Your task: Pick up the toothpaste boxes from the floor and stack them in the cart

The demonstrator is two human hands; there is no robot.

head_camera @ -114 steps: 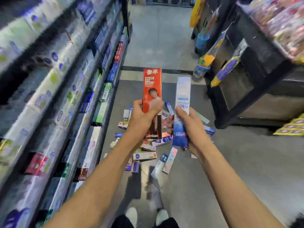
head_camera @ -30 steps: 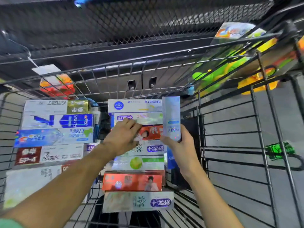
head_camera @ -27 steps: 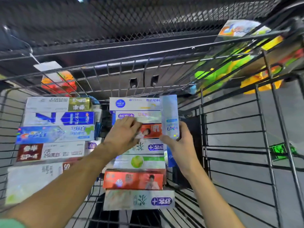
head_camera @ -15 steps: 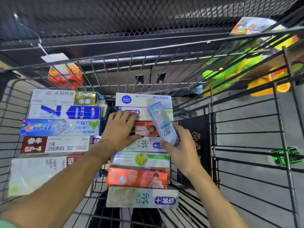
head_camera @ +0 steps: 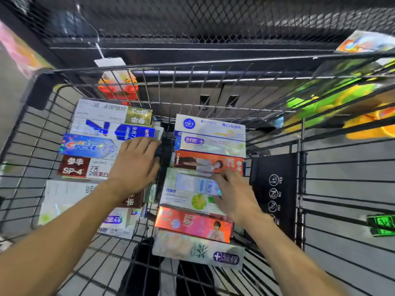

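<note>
Wire cart (head_camera: 300,189): holds two rows of toothpaste boxes laid flat, side by side. Left row (head_camera: 94,146): left hand (head_camera: 136,165) rests flat on it, fingers straight. Right row (head_camera: 205,189): right hand (head_camera: 235,195) lies with loose fingers on a pale blue box (head_camera: 192,183) just below an orange box (head_camera: 205,162).

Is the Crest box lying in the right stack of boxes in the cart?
No, the Crest box lies in the left stack, partly under the left hand, inside the cart.
</note>
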